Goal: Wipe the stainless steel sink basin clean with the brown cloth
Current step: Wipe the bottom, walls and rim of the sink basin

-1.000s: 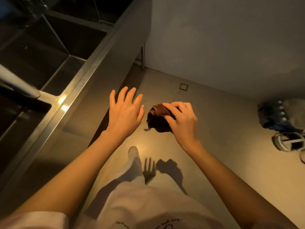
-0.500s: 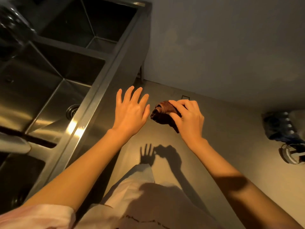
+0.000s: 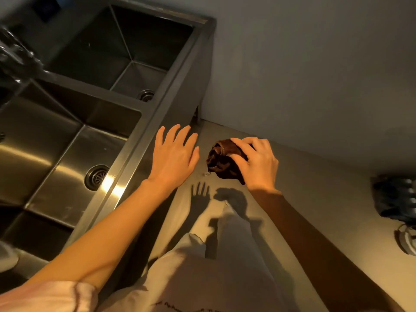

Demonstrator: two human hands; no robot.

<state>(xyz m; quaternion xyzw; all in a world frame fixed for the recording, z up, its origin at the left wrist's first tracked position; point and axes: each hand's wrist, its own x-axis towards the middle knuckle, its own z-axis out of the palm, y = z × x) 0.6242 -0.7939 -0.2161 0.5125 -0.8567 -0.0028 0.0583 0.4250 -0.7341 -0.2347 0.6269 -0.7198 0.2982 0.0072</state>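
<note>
Both hands rise nearer the stainless steel sink basin (image 3: 67, 167); right hand (image 3: 256, 164) grips the bunched brown cloth (image 3: 221, 162) right of the sink, ready to wipe; left hand (image 3: 174, 155) spread flat, empty.

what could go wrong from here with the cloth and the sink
The right hand holds the brown cloth bunched in a ball, over the floor and clear of the sink. A loose grip would probably drop it on the floor and dirty it.

Bunched up like that, it may wipe only a narrow strip of basin unless it is opened out.

The basin is deep with steel edges, so the open left hand or a forearm might knock the rim when reaching in.
</note>
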